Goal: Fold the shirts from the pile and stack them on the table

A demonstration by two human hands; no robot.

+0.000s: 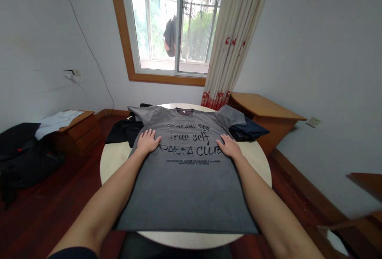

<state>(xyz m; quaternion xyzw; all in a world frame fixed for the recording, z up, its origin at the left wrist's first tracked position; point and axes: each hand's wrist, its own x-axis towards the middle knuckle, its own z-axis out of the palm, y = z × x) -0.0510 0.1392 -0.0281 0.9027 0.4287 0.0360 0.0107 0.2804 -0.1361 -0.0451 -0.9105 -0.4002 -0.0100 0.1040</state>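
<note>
A grey T-shirt (185,195) with black lettering lies spread out, printed side up, over a round pale table (115,163). Its neck points to the window and its hem hangs near the table's front edge. My left hand (148,141) rests flat on the shirt's left side, beside the lettering, fingers apart. On the opposite side my right hand (229,146) lies flat at the end of the print, fingers spread. Dark folded clothes (123,131) sit under the left sleeve. Navy and black clothes (250,129) show beyond the right sleeve.
A wooden desk (265,108) stands behind the table at the right. To the left are a low wooden cabinet (79,127) with a white cloth (56,121) on it and a black bag (32,163). A patterned curtain (232,40) hangs beside the window (176,24).
</note>
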